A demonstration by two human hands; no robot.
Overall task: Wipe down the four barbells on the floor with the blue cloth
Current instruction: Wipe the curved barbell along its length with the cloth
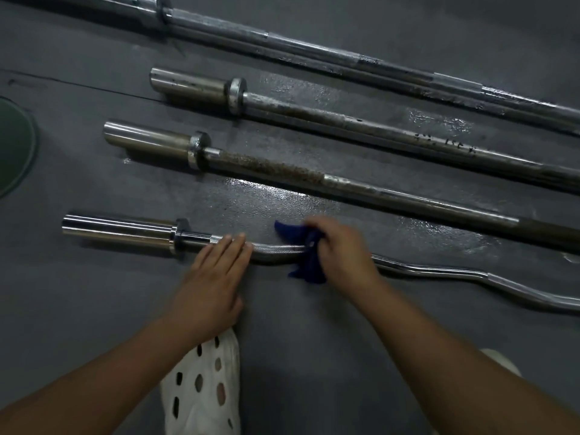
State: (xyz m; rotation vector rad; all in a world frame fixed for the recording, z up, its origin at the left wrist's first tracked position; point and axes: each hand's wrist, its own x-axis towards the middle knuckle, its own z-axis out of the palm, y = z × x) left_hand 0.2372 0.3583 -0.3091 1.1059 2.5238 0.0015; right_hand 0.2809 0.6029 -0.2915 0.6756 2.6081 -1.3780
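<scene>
I'm on the curl bar (276, 251), the nearest of the four on the floor (314, 340). Just right of its chrome sleeve (119, 232), my left hand (216, 277) lies flat, fingers straight, pressing on the shaft to steady it. Further right, the blue cloth (309, 265) is wrapped over the knurled bend, and my right hand (340, 249) grips it around the bar. Next, I judge, I should slide the cloth rightward through the bends with a firm squeeze. The three straight barbells (345, 183) beyond the curl bar come afterwards.
</scene>
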